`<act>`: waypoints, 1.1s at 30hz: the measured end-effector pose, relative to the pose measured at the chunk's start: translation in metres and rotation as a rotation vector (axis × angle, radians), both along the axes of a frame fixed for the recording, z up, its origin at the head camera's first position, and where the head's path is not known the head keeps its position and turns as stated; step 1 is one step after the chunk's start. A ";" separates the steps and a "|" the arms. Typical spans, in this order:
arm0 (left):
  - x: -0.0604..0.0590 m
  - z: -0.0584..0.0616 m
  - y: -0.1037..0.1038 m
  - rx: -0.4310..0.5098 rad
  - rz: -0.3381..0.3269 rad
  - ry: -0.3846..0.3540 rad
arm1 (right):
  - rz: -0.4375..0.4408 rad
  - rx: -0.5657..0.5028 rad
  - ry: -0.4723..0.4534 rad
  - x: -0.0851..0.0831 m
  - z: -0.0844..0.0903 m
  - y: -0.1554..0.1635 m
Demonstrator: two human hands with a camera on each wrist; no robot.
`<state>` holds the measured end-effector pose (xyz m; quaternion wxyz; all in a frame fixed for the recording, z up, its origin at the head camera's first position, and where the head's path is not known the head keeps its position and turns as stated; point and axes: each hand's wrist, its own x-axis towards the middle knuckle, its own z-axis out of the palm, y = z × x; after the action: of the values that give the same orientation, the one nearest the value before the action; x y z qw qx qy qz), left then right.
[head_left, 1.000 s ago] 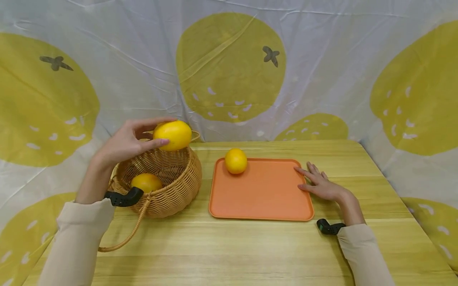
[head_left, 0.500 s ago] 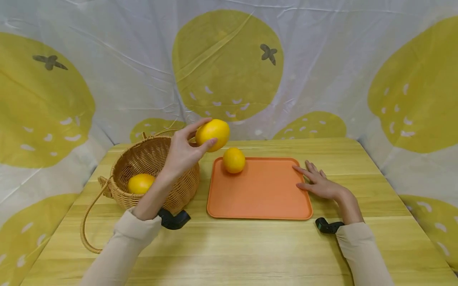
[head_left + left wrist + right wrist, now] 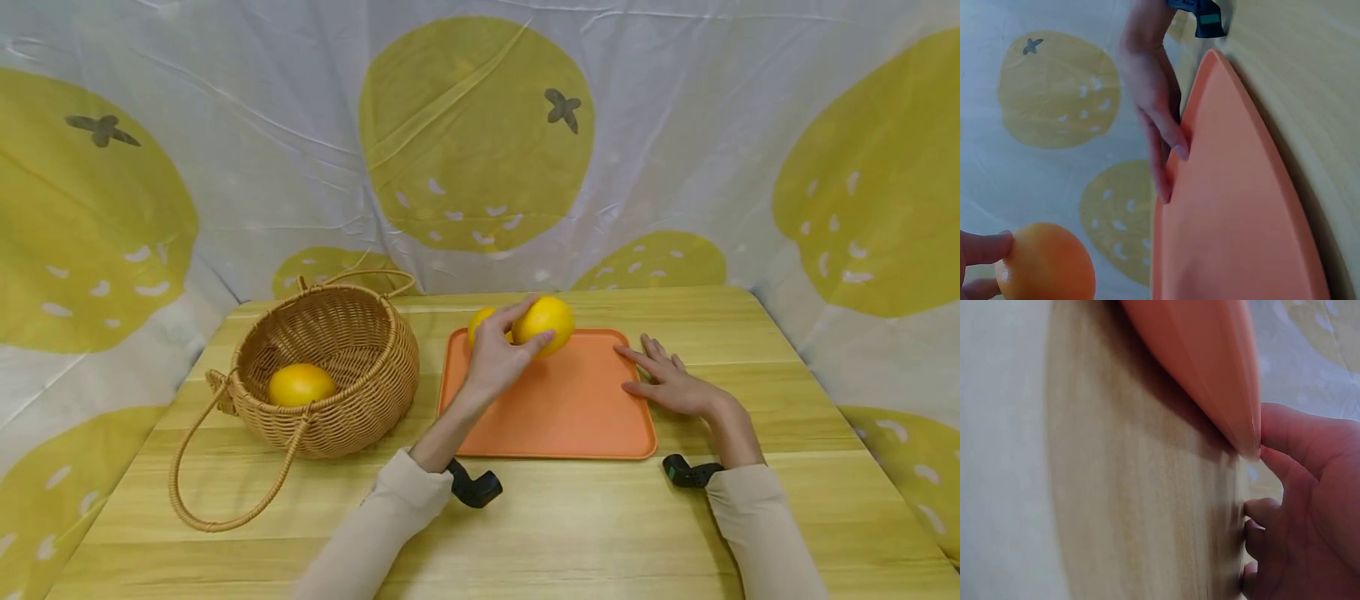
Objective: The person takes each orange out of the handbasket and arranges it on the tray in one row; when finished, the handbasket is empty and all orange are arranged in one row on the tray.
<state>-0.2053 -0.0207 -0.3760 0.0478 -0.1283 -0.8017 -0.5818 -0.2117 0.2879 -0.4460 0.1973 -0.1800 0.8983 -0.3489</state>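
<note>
a wicker basket [image 3: 330, 367] is sitting at the left of the table [image 3: 525, 517], its loose handle trailing toward the near edge, with one orange [image 3: 302, 384] lying inside it. a strip of bare wood is separating the basket from the orange tray [image 3: 555, 417]. the left hand [image 3: 497, 354] is hovering over the tray's far left corner, its fingers [image 3: 542, 342] and thumb curling around a yellow-orange fruit [image 3: 543, 322], just beside another fruit [image 3: 480, 321] resting on the tray. most of the tray's surface is lying open. the right hand [image 3: 675, 387] is lying flat with fingers straight, pressing against the tray's right edge and holding nothing. beyond it, free table is running to the right edge. no writing is showing anywhere.
</note>
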 end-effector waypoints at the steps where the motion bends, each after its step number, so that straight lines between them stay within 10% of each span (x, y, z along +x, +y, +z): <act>1: -0.002 -0.005 0.007 0.001 -0.004 -0.008 | 0.000 0.000 0.000 0.000 0.000 0.000; 19: -0.026 -0.055 0.025 -0.115 0.088 -0.050 | 0.000 -0.003 0.000 0.000 -0.001 0.001; 27: -0.027 -0.061 0.012 -0.153 0.245 -0.037 | 0.000 -0.007 -0.006 -0.001 -0.001 0.001; 33: -0.023 -0.058 0.008 -0.244 0.213 -0.015 | 0.002 -0.005 -0.005 -0.001 -0.001 0.002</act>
<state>-0.2279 -0.0131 -0.4340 0.0872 -0.0432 -0.8757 -0.4729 -0.2127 0.2896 -0.4474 0.1993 -0.1805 0.8968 -0.3514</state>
